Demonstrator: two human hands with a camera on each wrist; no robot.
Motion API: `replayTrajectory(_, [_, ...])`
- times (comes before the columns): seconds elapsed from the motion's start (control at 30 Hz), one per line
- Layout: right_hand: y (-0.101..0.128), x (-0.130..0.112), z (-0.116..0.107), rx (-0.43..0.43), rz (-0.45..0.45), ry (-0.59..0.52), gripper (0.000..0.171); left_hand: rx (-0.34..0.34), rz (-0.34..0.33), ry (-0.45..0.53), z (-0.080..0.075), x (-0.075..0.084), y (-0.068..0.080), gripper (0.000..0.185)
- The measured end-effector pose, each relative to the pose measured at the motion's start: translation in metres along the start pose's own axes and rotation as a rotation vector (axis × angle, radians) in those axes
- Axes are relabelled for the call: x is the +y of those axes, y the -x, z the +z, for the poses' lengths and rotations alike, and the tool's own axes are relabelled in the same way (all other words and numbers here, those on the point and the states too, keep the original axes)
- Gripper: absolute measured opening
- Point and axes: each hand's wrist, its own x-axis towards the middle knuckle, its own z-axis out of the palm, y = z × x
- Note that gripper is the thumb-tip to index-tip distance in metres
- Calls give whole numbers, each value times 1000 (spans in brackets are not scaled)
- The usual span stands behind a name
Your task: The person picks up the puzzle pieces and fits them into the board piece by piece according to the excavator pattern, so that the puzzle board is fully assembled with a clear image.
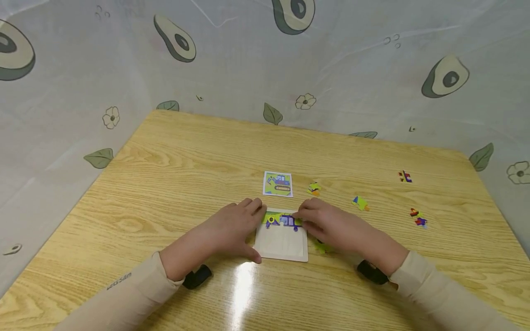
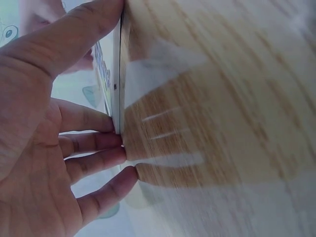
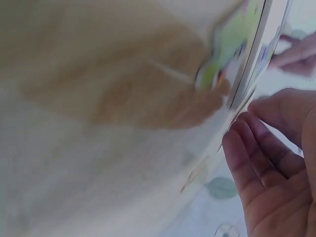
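Left hand [image 1: 232, 227] rests flat-fingered against the puzzle tray [image 1: 283, 248] at mid-desk [image 1: 174, 174]; right hand [image 1: 331, 225] presses pieces into its top row [image 1: 283, 219]. Assembly looks early; next, likely fetching a loose piece [image 1: 360, 202] nearby.

My left hand [image 1: 232, 230] lies palm down with the fingers stretched forward and close together, the thumb angled out toward my body, and the forearm in its beige sleeve runs back to the lower left with a black wrist strap showing under it. My right hand [image 1: 331, 227] mirrors it from the other side, its back up, the fingers reaching in toward the left hand's fingertips and slightly bent at the knuckles. From the wrist views, both palms are open, the left fingers [image 2: 91, 143] straight and side by side, the right fingers [image 3: 256, 158] loosely curved.
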Motion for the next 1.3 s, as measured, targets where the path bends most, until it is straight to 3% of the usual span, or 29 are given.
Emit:
replayTrajectory(0.23, [-5, 30, -16, 70, 50, 26, 27, 7, 7, 6, 1, -1, 1, 117])
replayTrajectory(0.47, [-11, 60, -25, -26, 93, 10, 38, 7, 7, 0, 2, 0, 1, 117])
replayTrajectory(0.63, [-9, 62, -23, -26, 123, 30, 36, 2, 5, -5, 1, 0, 0, 118])
replayTrajectory(1.3, [-6, 54, -12, 70, 101, 141, 21, 7, 0, -36, 3, -1, 1, 118])
